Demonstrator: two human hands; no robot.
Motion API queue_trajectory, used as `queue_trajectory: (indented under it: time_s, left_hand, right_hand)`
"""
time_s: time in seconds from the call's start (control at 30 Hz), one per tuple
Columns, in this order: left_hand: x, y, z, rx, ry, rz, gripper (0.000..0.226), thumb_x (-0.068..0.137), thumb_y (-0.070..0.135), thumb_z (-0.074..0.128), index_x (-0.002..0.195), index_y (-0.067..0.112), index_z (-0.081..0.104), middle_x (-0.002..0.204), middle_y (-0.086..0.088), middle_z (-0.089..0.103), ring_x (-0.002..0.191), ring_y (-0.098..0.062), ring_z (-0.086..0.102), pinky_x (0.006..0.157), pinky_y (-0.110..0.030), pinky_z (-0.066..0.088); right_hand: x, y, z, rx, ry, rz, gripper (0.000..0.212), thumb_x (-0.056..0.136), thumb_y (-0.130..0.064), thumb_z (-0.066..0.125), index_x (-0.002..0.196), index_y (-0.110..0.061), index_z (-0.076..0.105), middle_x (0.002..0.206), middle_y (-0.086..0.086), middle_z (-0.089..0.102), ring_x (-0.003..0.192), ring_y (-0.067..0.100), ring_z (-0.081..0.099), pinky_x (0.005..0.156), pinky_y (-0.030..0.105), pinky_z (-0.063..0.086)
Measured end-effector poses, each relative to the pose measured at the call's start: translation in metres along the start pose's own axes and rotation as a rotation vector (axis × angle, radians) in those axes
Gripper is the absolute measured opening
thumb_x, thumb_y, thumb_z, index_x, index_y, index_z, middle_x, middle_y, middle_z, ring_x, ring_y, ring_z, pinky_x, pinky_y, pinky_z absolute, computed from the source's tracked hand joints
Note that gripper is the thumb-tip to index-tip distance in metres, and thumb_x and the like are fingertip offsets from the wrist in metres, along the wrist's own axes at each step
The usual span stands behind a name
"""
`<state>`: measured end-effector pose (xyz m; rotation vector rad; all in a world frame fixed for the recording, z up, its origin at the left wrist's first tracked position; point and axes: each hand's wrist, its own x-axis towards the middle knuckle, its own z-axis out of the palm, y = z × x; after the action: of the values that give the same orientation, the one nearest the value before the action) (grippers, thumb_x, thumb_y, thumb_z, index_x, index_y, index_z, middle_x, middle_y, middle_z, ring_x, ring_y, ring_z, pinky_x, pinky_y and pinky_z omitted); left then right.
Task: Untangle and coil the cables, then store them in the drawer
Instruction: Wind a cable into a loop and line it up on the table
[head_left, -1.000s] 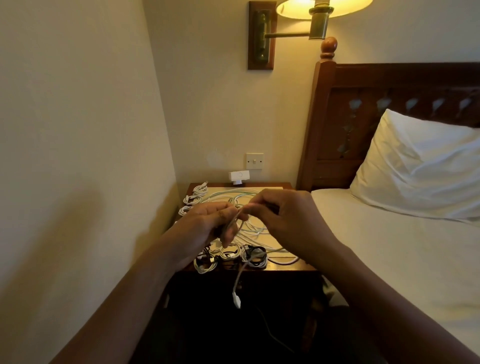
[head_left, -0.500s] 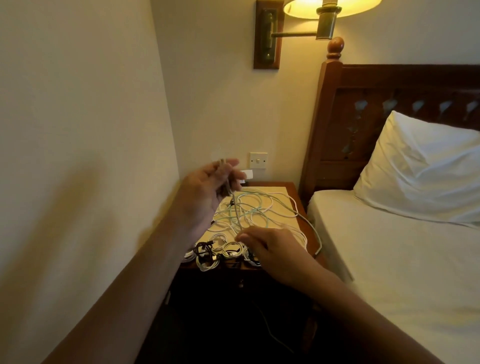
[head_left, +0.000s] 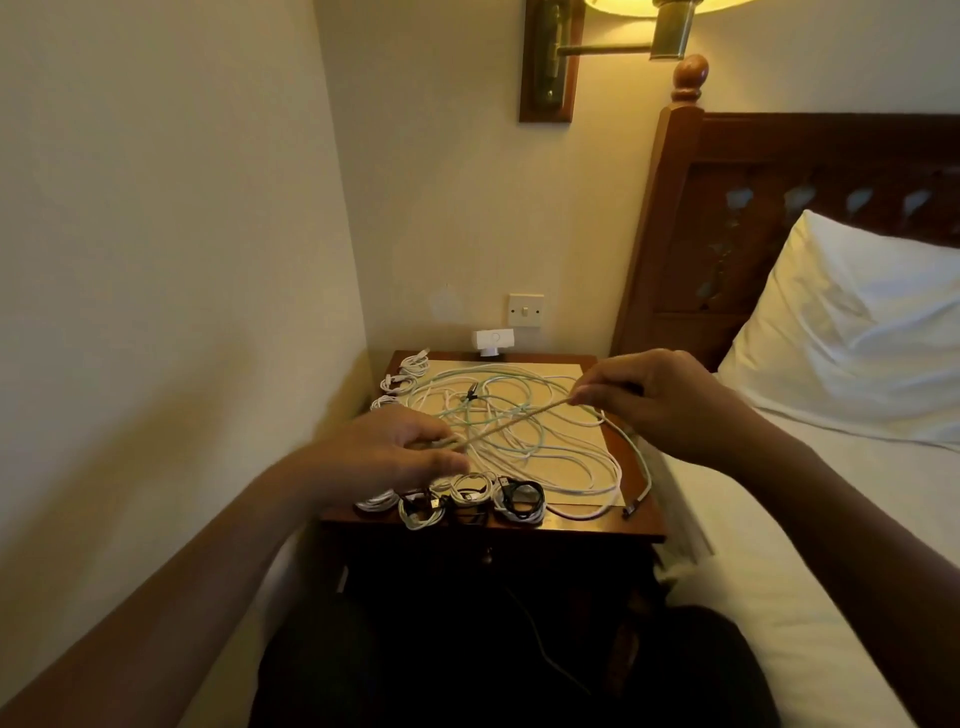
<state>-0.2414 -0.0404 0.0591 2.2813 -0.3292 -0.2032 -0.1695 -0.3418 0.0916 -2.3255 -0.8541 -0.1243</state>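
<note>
Pinching 1 pale cable (head_left: 519, 420) taut between left hand (head_left: 387, 457) and right hand (head_left: 670, 400), both clamped on it, above the tangle (head_left: 545, 448) on the nightstand (head_left: 597, 528).

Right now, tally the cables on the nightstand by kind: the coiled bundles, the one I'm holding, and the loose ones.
Left-edge coils: 3
Front-edge coils: 4
Stretched cable, pinched by left hand and right hand: 1
Loose tangle: 1 pile, strands uncountable
Total: 9
</note>
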Motion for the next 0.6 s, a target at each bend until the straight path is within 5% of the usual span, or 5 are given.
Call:
queue_trajectory:
  time_s: [0.17, 0.23, 0.3, 0.47, 0.6]
  left_hand:
    - [0.007, -0.017, -0.019, -0.174, 0.301, -0.096, 0.027, 0.101, 0.028, 0.060, 0.092, 0.008, 0.076, 0.063, -0.006, 0.068, 0.058, -0.013, 0.057, 0.057, -0.020, 0.047]
    - [0.013, -0.022, -0.023, -0.236, 0.339, -0.105, 0.029, 0.102, 0.027, 0.059, 0.093, 0.006, 0.077, 0.062, -0.005, 0.066, 0.058, -0.013, 0.057, 0.058, -0.023, 0.048]
    - [0.017, -0.025, -0.026, -0.292, 0.315, -0.112, 0.031, 0.103, 0.027, 0.058, 0.094, 0.002, 0.076, 0.060, -0.003, 0.061, 0.055, -0.011, 0.053, 0.057, -0.023, 0.045]
    - [0.022, -0.019, -0.016, -0.277, 0.144, -0.107, 0.036, 0.103, 0.030, 0.057, 0.098, -0.002, 0.074, 0.060, -0.002, 0.057, 0.053, -0.009, 0.047, 0.054, -0.018, 0.042]
    - [0.015, -0.026, -0.023, -0.593, 0.146, -0.155, 0.033, 0.101, 0.029, 0.055, 0.089, 0.002, 0.070, 0.058, -0.002, 0.047, 0.054, -0.012, 0.039, 0.053, -0.022, 0.034]
  right_hand:
    - [-0.011, 0.017, 0.019, 0.053, -0.017, 0.077, 0.019, 0.101, -0.026, 0.061, 0.110, -0.033, 0.077, 0.087, -0.011, 0.075, 0.086, 0.008, 0.068, 0.078, 0.038, 0.058]
    - [-0.015, 0.010, 0.025, 0.098, -0.020, 0.039, 0.020, 0.100, -0.021, 0.063, 0.108, -0.035, 0.076, 0.086, -0.013, 0.076, 0.088, 0.006, 0.069, 0.077, 0.031, 0.056]
    - [-0.020, -0.006, 0.024, 0.167, -0.069, -0.020, 0.022, 0.098, -0.017, 0.066, 0.108, -0.034, 0.076, 0.090, -0.018, 0.077, 0.095, 0.003, 0.071, 0.080, 0.020, 0.054]
    - [-0.030, -0.046, 0.021, 0.221, -0.302, -0.154, 0.023, 0.098, -0.012, 0.065, 0.114, -0.020, 0.079, 0.094, -0.022, 0.076, 0.095, 0.004, 0.071, 0.082, 0.018, 0.055]
    - [-0.018, -0.018, 0.013, 0.162, 0.040, -0.054, 0.021, 0.097, -0.019, 0.065, 0.109, -0.031, 0.077, 0.087, -0.014, 0.077, 0.084, 0.001, 0.071, 0.070, 0.019, 0.056]
